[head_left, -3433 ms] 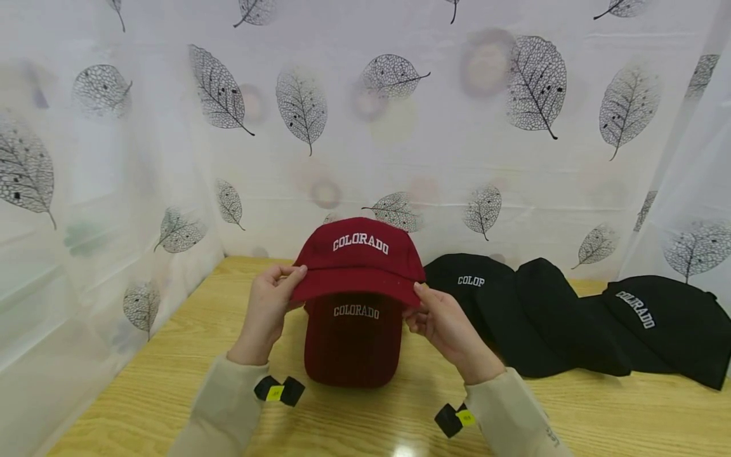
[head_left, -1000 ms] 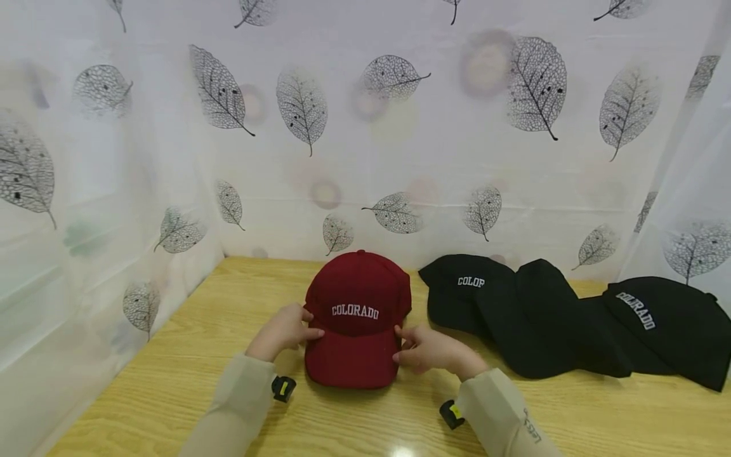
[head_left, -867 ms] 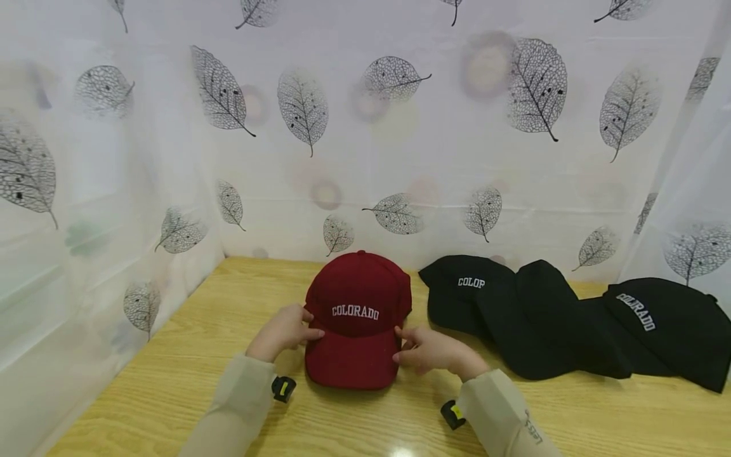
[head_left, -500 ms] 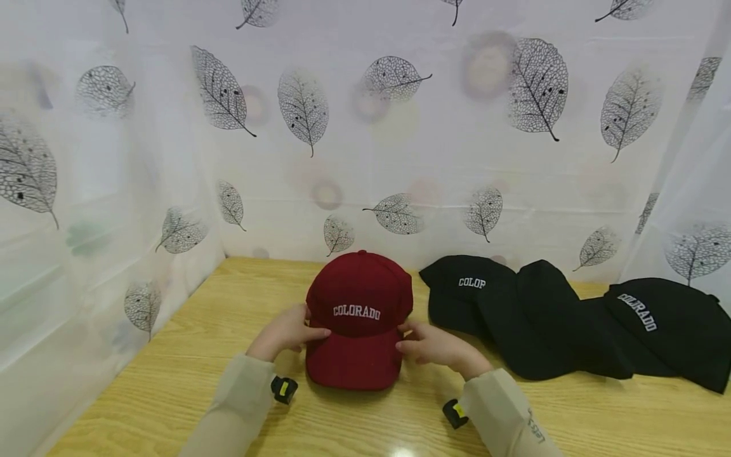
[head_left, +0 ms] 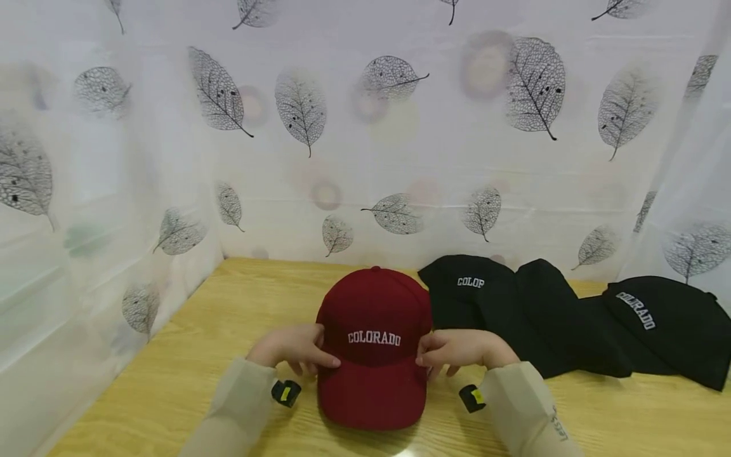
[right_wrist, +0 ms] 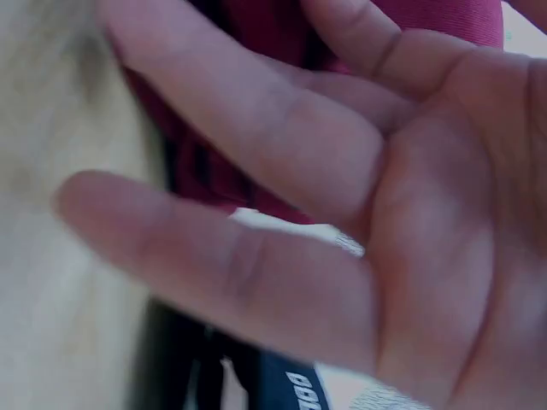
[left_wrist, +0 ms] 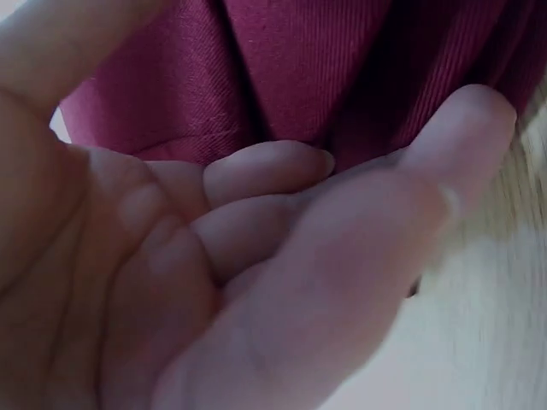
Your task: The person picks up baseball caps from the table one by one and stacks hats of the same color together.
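Observation:
A red cap (head_left: 374, 311) with white COLORADO lettering faces the viewer, brim toward the near edge. My left hand (head_left: 292, 346) grips its left side, thumb lying on the brim where it meets the crown. On the opposite side my right hand (head_left: 465, 348) holds the edge with thumb and fingers. In the left wrist view, the bent fingers of my left hand (left_wrist: 248, 239) lie against the red cloth (left_wrist: 197, 94). My right hand's fingers (right_wrist: 265, 128) cross in front of red fabric (right_wrist: 453, 19) in the right wrist view. A second red cap inside cannot be seen.
Several black caps (head_left: 548, 317) overlap in a row on the right of the wooden table (head_left: 171, 381), the nearest one close behind my right hand. A white leaf-print curtain (head_left: 342, 165) stands behind the table and along its left side.
The upper red cap came down over the lower one, leaving one outline visible. Since then the red cap and both hands have moved right and toward the viewer.

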